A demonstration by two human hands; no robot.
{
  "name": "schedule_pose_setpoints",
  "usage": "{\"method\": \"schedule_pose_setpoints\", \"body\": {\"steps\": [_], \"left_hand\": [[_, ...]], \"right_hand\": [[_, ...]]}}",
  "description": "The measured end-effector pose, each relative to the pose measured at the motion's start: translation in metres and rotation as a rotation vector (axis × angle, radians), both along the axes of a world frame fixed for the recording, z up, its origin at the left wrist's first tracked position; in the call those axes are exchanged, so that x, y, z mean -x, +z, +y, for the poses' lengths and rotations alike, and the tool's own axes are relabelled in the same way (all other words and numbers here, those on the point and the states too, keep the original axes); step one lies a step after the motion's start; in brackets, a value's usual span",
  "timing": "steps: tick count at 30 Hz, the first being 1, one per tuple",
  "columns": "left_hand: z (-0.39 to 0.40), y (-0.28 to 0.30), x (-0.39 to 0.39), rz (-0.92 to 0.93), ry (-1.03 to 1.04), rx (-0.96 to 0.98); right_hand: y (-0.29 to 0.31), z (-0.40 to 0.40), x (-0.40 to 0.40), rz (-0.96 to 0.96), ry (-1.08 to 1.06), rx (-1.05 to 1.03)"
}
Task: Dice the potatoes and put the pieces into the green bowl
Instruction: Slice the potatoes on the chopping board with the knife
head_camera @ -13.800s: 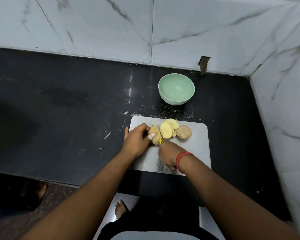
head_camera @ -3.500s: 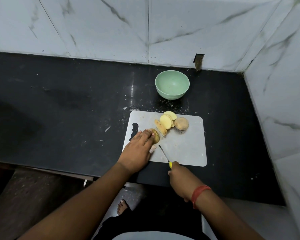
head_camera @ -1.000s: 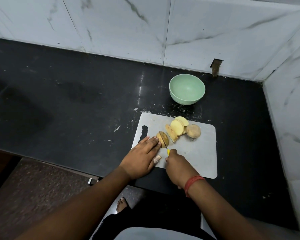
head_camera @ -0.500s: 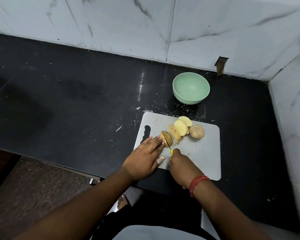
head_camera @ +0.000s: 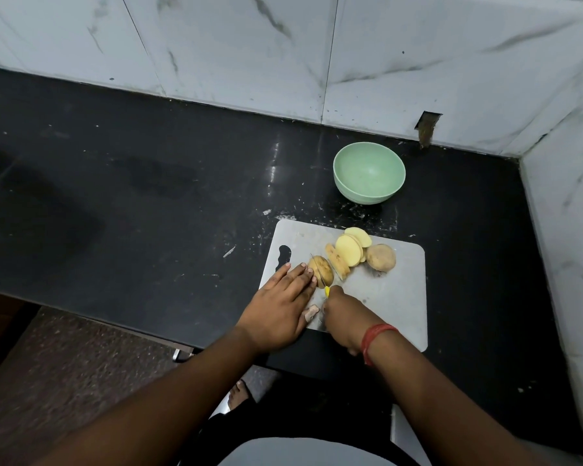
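A grey cutting board (head_camera: 394, 297) lies on the black counter. On it, a brown potato piece (head_camera: 321, 266) sits under the straight fingertips of my left hand (head_camera: 280, 306), which presses it down. My right hand (head_camera: 345, 317) grips a yellow-handled knife (head_camera: 323, 280) whose thin blade cuts into that piece. To the right lie pale yellow potato slices (head_camera: 349, 251) and a whole brown potato (head_camera: 381, 257). The green bowl (head_camera: 369, 173) stands beyond the board with nothing in it.
White marble walls close the counter at the back and right, forming a corner behind the bowl. A dark notch (head_camera: 426, 129) is cut in the back wall. The counter's front edge runs under my wrists; floor and a bare foot (head_camera: 238, 395) lie below.
My right hand brought the knife from the board's front edge up to the potato piece, and the blade now cuts into it. My left hand keeps pressing the piece.
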State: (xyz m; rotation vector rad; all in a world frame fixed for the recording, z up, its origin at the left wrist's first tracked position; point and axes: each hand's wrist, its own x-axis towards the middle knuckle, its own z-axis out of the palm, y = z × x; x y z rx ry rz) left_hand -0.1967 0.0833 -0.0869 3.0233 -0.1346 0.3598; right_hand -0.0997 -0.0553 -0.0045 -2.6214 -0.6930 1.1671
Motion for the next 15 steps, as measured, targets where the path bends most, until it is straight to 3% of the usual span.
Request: {"method": "schedule_pose_setpoints", "body": {"steps": [7, 15], "left_hand": [[0.001, 0.001, -0.002, -0.009, -0.033, -0.095], [0.002, -0.001, -0.004, -0.031, -0.1, -0.032]], "right_hand": [[-0.001, -0.005, 0.002, 0.033, 0.03, 0.005], [0.003, -0.006, 0.005, 0.022, 0.012, -0.035]]}}
